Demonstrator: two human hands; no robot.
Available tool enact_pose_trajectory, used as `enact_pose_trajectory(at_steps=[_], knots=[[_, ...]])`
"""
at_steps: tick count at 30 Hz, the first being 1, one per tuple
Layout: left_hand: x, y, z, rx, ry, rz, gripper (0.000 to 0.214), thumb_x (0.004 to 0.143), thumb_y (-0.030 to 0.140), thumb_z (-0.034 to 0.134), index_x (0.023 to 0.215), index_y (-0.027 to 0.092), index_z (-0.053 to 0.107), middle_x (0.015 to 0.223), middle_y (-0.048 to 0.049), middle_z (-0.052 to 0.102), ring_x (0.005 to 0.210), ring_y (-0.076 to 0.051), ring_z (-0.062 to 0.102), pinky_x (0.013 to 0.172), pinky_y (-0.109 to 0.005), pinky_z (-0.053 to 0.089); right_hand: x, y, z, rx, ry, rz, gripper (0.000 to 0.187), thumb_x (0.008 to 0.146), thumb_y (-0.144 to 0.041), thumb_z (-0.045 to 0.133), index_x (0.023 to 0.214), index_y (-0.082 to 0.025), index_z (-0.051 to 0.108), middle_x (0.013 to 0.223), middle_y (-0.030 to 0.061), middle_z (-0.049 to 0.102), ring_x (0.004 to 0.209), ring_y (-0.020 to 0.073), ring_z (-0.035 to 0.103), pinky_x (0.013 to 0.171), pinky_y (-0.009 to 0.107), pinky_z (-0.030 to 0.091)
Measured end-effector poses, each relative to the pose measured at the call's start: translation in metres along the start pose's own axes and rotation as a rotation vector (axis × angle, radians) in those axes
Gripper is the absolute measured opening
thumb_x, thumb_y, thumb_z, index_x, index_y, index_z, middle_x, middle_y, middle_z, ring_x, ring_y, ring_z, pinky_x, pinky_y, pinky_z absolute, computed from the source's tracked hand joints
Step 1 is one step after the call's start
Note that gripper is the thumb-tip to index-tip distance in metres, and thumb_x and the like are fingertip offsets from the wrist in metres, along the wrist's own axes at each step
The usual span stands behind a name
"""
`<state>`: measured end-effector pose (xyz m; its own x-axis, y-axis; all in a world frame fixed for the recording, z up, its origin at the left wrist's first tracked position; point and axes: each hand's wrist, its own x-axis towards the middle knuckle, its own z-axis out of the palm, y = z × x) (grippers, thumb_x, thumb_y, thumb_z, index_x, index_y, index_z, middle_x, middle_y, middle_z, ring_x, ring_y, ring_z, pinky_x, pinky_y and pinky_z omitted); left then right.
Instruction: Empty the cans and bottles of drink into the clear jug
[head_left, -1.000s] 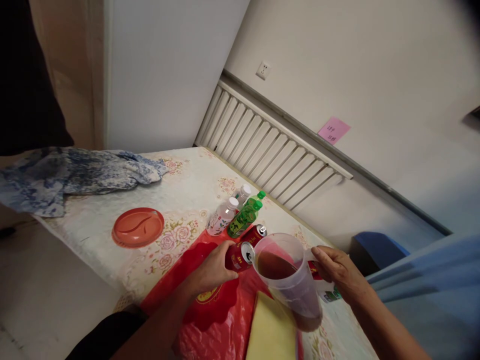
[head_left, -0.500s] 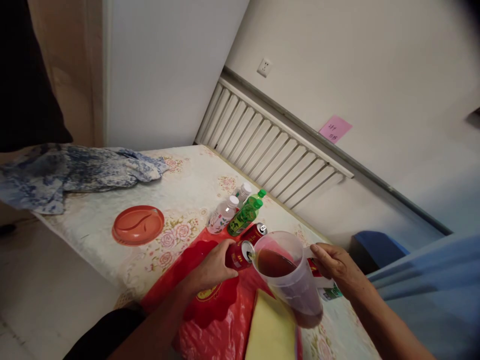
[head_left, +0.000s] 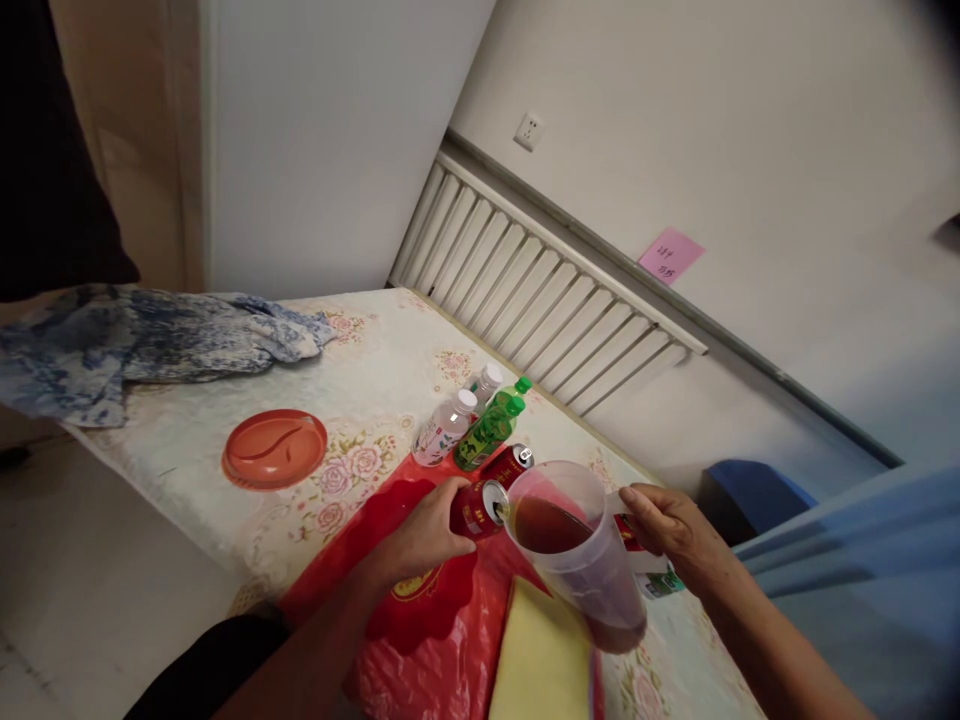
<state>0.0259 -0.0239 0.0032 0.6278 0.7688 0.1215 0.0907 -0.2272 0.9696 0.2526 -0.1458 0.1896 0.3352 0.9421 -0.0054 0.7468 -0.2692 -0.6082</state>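
Observation:
My left hand [head_left: 429, 530] is wrapped round a red drink can [head_left: 474, 510], tilted so its opened top meets the rim of a clear plastic jug [head_left: 600, 590]. By its handle, my right hand [head_left: 667, 525] holds that jug, which leans toward the can. Brown liquid [head_left: 551, 525] shows inside the jug. Just behind stands a second red can [head_left: 510, 464]. A green bottle [head_left: 487, 436] and a white-capped clear bottle [head_left: 444, 430] are beyond it, with one more of each behind them. Under my left hand lies a red scalloped tray [head_left: 435, 610] on red plastic.
An orange-red divided dish [head_left: 274, 450] and a blue patterned cloth [head_left: 187, 340] lie on the flowered tablecloth [head_left: 390, 340]. A yellow cloth [head_left: 544, 655] is below the jug. Partly hidden behind the jug are another red can and a green-white container [head_left: 664, 582]. A radiator [head_left: 540, 280] lines the wall.
Almost nothing differs. Both hands keep the can and jug in nearly the same place, and the view has shifted very slightly.

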Motion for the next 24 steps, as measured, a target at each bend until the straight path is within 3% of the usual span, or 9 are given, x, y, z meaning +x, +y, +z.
enact_pose_trajectory(at_steps=[6,14,24], knots=[[0.0004,-0.0024,0.0008,-0.063,0.005,0.036,0.062,0.062,0.010,0.068,0.118,0.028,0.050,0.121,0.0002,0.066,0.110,-0.019,0.064,0.090,-0.025,0.049,0.0003,0.0000,-0.0010,-0.015,-0.019,0.012,0.057,0.078,-0.073,0.050,0.053,-0.023,0.037,0.048,-0.0057,0.033,0.047,0.0102,0.030,0.047,0.025,0.028],[-0.0005,0.0025,-0.0006,0.013,-0.001,-0.004,0.061,0.063,0.010,0.068,0.118,0.028,0.050,0.124,-0.0007,0.066,0.112,-0.021,0.063,0.091,-0.026,0.049,0.0011,0.0002,-0.0009,-0.031,-0.015,0.007,0.058,0.077,-0.074,0.050,0.052,-0.024,0.036,0.047,-0.0055,0.033,0.046,0.0102,0.029,0.045,0.026,0.026],[-0.0002,-0.0018,0.0009,-0.023,0.003,0.017,0.060,0.063,0.011,0.068,0.117,0.027,0.050,0.124,-0.0015,0.066,0.111,-0.021,0.063,0.090,-0.026,0.049,-0.0001,-0.0028,-0.0011,-0.002,-0.021,0.012,0.057,0.076,-0.073,0.051,0.052,-0.024,0.036,0.047,-0.0058,0.033,0.046,0.0098,0.030,0.047,0.026,0.029]])
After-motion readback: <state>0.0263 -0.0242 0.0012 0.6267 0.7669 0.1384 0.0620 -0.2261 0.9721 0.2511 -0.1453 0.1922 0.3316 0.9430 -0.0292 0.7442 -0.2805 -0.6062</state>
